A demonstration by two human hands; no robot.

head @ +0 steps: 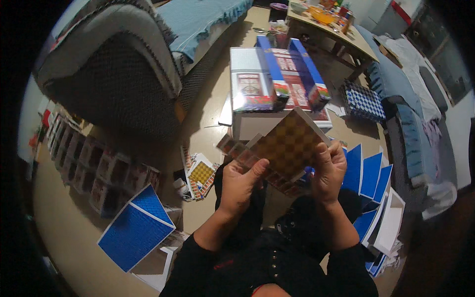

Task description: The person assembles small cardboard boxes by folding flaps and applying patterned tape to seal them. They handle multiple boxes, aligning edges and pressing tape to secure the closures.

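My left hand (243,182) grips a strip of small printed card pictures (241,152), its thumb on top. In my right hand (328,170) is the right edge of a card sheet with a yellow-brown checkered pattern (289,143), tilted like a diamond. The sheet and the strip overlap in front of my chest. Just beyond them stands a large printed cardboard box (250,83), with two long blue boxes (272,70) lying across its top. On the floor left of my legs lies a pile of printed card sheets, one of them yellow checkered (201,172).
Blue and white card boxes (137,226) stand at lower left; more blue panels (371,174) and white trays are at right. Rows of printed boxes (107,174) line the left floor. An armchair (111,74), a cluttered table (356,44) and a sofa (412,130) surround the area.
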